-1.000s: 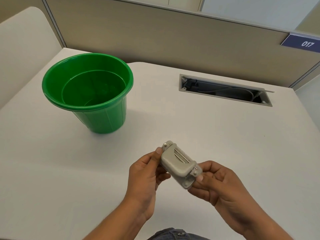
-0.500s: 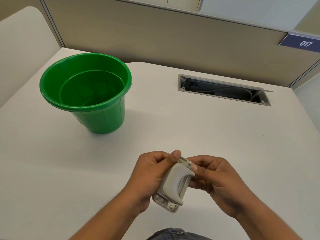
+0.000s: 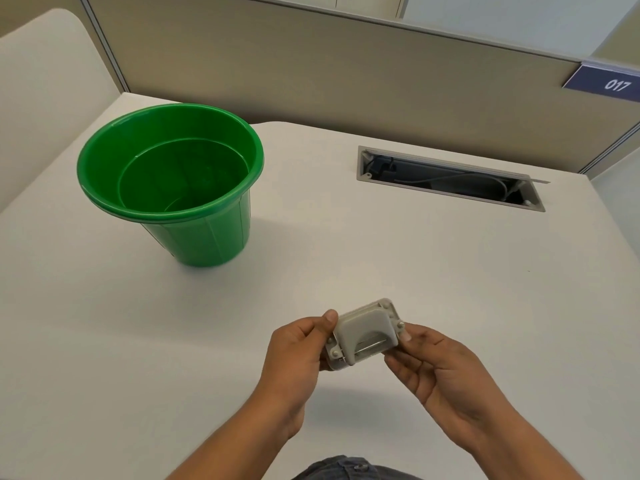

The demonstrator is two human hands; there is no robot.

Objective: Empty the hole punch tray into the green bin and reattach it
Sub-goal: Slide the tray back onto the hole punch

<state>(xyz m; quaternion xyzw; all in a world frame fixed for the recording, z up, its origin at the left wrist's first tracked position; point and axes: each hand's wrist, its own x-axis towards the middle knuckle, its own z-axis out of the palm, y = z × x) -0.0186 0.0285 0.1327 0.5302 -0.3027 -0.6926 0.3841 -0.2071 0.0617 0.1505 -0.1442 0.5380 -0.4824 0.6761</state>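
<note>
At the lower edge of the view, a patch of dark denim [image 3: 346, 469] is seen at six o'clock, with both forearms reaching forward from it over the white desk [image 3: 433, 271]. A small grey hole punch [image 3: 363, 332] is held just above the desk between the two hands, slightly right of the view's centre and near its bottom. The left hand [image 3: 294, 355] is closed on the punch's nine-o'clock end, with the thumb laid along the upper edge; the right hand [image 3: 436, 362] is closed on the three-o'clock end, with the thumb tip pressed beside a rivet. The punch is turned with its handle uppermost and its metal mechanism visible beneath the handle's front lip. Whether the tray is seated on the underside cannot be told. Farther off, toward ten o'clock from the punch and well apart from it, the green bin [image 3: 173, 181] stands upright on the desk, its mouth open. Toward one o'clock, a rectangular cable slot [image 3: 450, 178] is recessed into the desk, with cables inside. Beyond everything, a beige partition [image 3: 311, 74] is set along the desk's far edge, and a blue label reading 017 [image 3: 609, 83] is fixed at its two-o'clock end.
</note>
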